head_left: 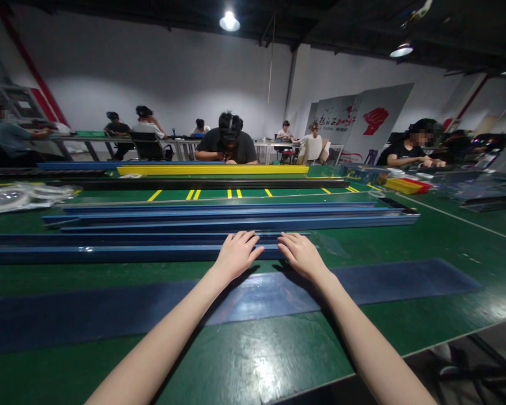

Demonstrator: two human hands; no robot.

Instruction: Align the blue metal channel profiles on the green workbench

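A long blue plastic channel [152, 253] lies across the green table, running off to the left. Near its right end, my left hand [238, 254] holds it, fingers over the far edge and thumb at the near side. A little to the right, my right hand [301, 254] has hold of the same channel in a similar way, fingertips pointing inward. Under my forearms stretches a flat, see-through bluish strip [261, 298]. Just beyond my fingers lie several more blue channels [236, 216], side by side.
Farther back are a black rail [219, 183] and a yellow channel [211, 169]. Plastic-wrapped rolls [8, 197] sit at the left. Yellow and red pieces [407, 185] lie at the right. A person [227, 140] bends over the far side; others sit at tables behind.
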